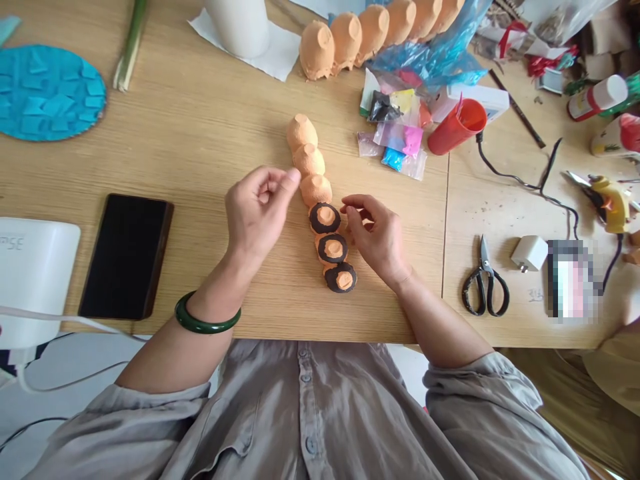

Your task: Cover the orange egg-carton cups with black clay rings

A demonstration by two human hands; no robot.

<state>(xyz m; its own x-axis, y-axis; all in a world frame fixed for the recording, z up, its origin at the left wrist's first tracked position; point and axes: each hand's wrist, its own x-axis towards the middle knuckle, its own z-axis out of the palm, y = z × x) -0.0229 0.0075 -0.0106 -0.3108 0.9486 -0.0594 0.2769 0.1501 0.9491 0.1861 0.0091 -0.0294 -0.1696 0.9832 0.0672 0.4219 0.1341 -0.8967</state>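
A pale wood-grained worktop (200, 133) fills most of the view, with a seam running down it right of centre. Handwritten characters mark the white device (37, 273) at the left edge, partly cut off and not surely legible; faint marks lie on the wood beside the scissors (484, 280), also unreadable. The red-and-white bottle (597, 98) at upper right has print too small to read.

The row of orange cups (316, 189) stands at the centre, running from upper middle down toward the grey shirt (310, 413). Its three lower cups carry dark rings around their orange tips; the three upper ones are plain orange. The left hand (257, 210), on the row's left, has its fingers curled and the thumb closed against the forefinger, near the plain cups. The right hand (375, 237) is just beside the dark-ringed cups, fingers bent; whether they pinch anything cannot be told.

A second orange row (345, 40) lies at top centre, against blue plastic (430, 63). Small colored packets (395, 123) and a red cup (457, 127) crowd the space below it. A black phone (127, 257) lies at left, below a blue oval piece (50, 93).
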